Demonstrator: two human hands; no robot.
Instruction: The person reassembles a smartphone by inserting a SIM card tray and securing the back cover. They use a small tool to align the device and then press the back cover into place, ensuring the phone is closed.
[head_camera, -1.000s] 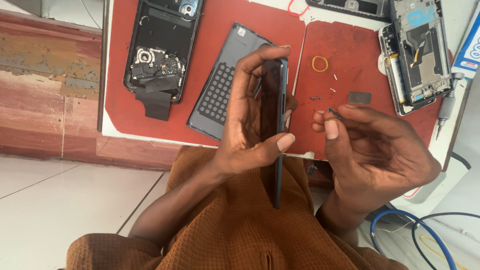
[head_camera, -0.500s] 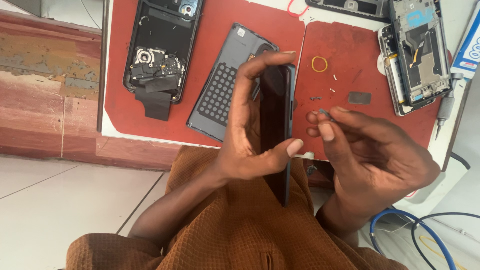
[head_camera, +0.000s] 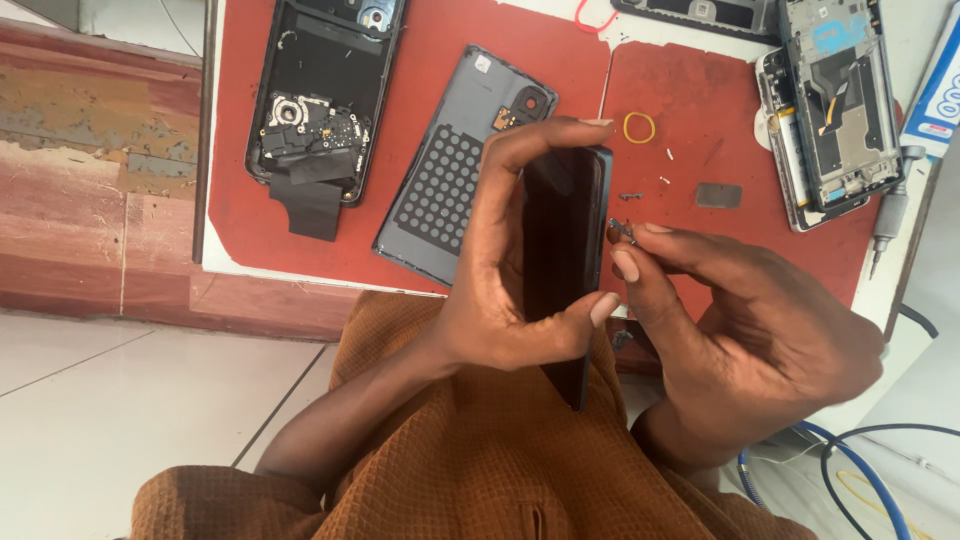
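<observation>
Phone (head_camera: 560, 270), dark and slim, held edge-on over the lap, just off the near edge of the red mat (head_camera: 420, 60). Clasped by the left hand (head_camera: 510, 290): forefinger hooked over the top corner, thumb pressed against the right long edge, palm behind the back. Gripped that way, by the look of it, to leave the right side edge bare and steady for the other hand. Pinched between thumb and forefinger of the right hand (head_camera: 740, 330), a tiny dark part (head_camera: 622, 231), brought right up beside the phone's upper right edge; whether touching it, cannot tell. Remaining fingers of that hand curled in, out of the way.

Beyond the hands, flat on the mat: a grey back cover (head_camera: 450, 190) with a dotted pad, partly hidden behind the left hand; an opened phone body (head_camera: 320, 110) with bare boards and a black flap, further left; a second stripped frame (head_camera: 830, 110) at the far right. Scattered between: a yellow rubber band (head_camera: 639, 127), a few small screws (head_camera: 666, 167), a small grey plate (head_camera: 719, 195). A screwdriver (head_camera: 888, 220) along the right edge of the bench. Blue and black cables (head_camera: 860, 470) on the floor at lower right. Brown knitted garment (head_camera: 480, 460) below the hands. Nothing lying between the pinched part and the phone's edge.
</observation>
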